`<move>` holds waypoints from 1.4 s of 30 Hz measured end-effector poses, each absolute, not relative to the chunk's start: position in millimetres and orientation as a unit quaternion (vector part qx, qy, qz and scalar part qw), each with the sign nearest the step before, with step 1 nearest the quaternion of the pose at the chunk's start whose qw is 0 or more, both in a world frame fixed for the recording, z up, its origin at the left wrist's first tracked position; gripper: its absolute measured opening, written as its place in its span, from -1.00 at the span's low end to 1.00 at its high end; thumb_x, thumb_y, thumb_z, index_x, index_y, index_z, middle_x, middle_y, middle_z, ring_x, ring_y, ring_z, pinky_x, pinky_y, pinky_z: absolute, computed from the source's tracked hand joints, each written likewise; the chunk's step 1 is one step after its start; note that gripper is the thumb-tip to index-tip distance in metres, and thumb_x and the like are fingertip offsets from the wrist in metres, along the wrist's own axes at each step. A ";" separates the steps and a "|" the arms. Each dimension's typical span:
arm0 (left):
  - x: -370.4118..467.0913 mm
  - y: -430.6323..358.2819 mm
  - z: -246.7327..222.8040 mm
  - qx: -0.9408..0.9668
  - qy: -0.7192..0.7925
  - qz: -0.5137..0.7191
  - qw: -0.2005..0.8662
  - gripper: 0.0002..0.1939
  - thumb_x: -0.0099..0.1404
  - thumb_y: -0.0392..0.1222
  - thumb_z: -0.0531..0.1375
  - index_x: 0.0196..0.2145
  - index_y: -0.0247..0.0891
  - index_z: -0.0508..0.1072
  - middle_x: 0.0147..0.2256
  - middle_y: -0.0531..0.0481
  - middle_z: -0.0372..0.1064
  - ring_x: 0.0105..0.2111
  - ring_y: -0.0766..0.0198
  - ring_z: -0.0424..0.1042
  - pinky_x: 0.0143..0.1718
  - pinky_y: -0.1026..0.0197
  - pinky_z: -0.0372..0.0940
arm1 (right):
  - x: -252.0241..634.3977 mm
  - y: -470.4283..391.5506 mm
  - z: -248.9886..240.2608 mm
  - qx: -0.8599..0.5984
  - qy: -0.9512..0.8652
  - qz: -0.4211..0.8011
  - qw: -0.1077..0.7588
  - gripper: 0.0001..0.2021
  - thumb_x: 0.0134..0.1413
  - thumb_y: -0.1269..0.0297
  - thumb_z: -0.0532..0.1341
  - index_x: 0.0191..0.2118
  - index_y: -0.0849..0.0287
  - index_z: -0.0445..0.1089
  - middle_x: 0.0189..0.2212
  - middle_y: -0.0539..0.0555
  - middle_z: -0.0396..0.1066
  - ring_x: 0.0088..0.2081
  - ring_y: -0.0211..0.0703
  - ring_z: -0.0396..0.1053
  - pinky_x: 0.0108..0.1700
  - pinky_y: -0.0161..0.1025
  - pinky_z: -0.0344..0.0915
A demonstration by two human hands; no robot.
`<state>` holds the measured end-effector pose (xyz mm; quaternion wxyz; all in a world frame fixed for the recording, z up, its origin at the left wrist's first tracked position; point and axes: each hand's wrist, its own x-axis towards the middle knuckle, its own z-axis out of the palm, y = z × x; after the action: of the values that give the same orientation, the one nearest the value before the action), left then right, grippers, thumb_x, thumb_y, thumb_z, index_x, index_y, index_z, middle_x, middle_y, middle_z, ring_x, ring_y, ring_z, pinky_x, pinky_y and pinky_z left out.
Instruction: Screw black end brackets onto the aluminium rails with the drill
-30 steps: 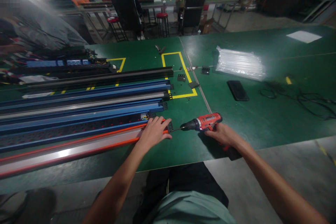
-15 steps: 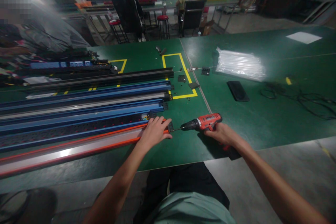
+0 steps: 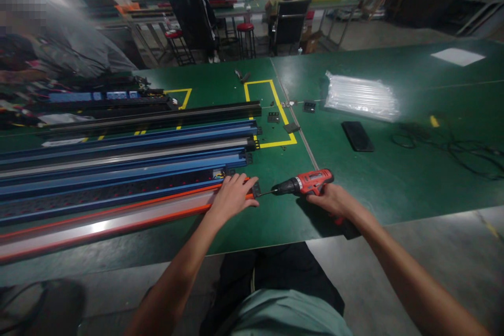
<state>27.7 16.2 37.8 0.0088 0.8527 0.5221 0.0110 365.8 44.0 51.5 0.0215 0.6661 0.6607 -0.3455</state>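
My left hand (image 3: 232,195) is wrapped over the right end of a long orange-edged profile (image 3: 157,212), thumb and fingers around it. A black end cap (image 3: 256,187) sits at that end, partly behind my fingers. My right hand (image 3: 334,200) grips a red and black cordless drill (image 3: 313,182), held level and pointing left. Its long thin bit (image 3: 266,193) reaches to the end cap; whether the tip sits in a screw is too small to tell. Just behind my left hand lies a blue-edged profile (image 3: 149,184) with coloured wires at its end.
More blue profiles (image 3: 197,160) and a black one (image 3: 197,113) lie parallel behind. Loose black end caps (image 3: 273,117), a phone (image 3: 357,136), a plastic-wrapped bundle (image 3: 360,95) and a cable (image 3: 452,149) rest on the green table (image 3: 413,184). Other people are at left and at the back.
Hardly anything differs. The view has shifted very slightly; both hands, the drill and the orange-edged profile keep their places.
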 end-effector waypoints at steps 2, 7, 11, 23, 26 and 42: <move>27.6 16.1 37.9 0.852 0.524 0.009 0.010 -0.20 0.23 0.30 0.32 0.28 -0.14 0.30 -0.02 -0.14 0.38 -0.02 -0.03 0.33 -0.05 0.04 0.15 | 366.4 44.5 49.8 0.665 0.664 -0.341 0.022 -0.73 0.13 0.03 0.27 -0.40 0.13 0.37 -0.52 0.03 0.43 -0.50 -0.18 0.35 -0.44 -0.25 0.18; 27.9 16.9 38.2 0.847 0.531 0.009 0.024 -0.23 0.24 0.29 0.33 0.27 -0.11 0.32 -0.02 -0.14 0.37 -0.02 -0.03 0.32 -0.04 0.04 0.15 | 365.5 43.0 55.0 0.665 0.656 -0.356 0.026 -0.73 0.16 0.06 0.25 -0.43 0.12 0.31 -0.54 0.01 0.40 -0.54 -0.22 0.34 -0.47 -0.26 0.17; 28.0 17.2 38.9 0.848 0.529 0.010 0.026 -0.24 0.23 0.30 0.33 0.25 -0.12 0.33 -0.01 -0.14 0.37 -0.01 -0.04 0.32 -0.03 0.03 0.16 | 365.7 42.5 57.8 0.660 0.652 -0.371 0.030 -0.71 0.20 0.08 0.22 -0.45 0.12 0.29 -0.56 0.00 0.38 -0.57 -0.24 0.33 -0.50 -0.28 0.16; 27.7 16.3 38.4 0.849 0.528 0.017 0.011 -0.25 0.22 0.30 0.33 0.23 -0.11 0.34 -0.03 -0.13 0.38 -0.03 -0.02 0.33 -0.05 0.04 0.16 | 368.6 44.8 47.2 0.661 0.663 -0.350 0.018 -0.71 0.13 0.01 0.26 -0.43 0.12 0.34 -0.52 0.04 0.42 -0.53 -0.21 0.35 -0.47 -0.27 0.18; 27.5 16.2 38.5 0.849 0.527 0.018 0.015 -0.26 0.22 0.28 0.34 0.22 -0.12 0.34 -0.02 -0.13 0.38 -0.02 -0.02 0.33 -0.06 0.04 0.16 | 369.3 44.3 48.1 0.659 0.661 -0.358 0.011 -0.71 0.12 0.01 0.26 -0.43 0.12 0.34 -0.54 0.03 0.41 -0.54 -0.19 0.35 -0.48 -0.26 0.18; 28.8 15.5 41.0 0.850 0.526 0.018 0.014 -0.29 0.27 0.28 0.31 0.23 -0.12 0.34 -0.01 -0.15 0.38 -0.02 -0.02 0.32 -0.05 0.04 0.16 | 366.5 44.6 50.8 0.671 0.651 -0.355 0.020 -0.73 0.09 0.02 0.28 -0.37 0.13 0.37 -0.52 0.04 0.42 -0.53 -0.20 0.35 -0.51 -0.28 0.16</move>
<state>28.8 15.5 41.0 0.0136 0.8500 0.5263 0.0181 366.5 44.6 50.8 0.0201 0.6707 0.6510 -0.3549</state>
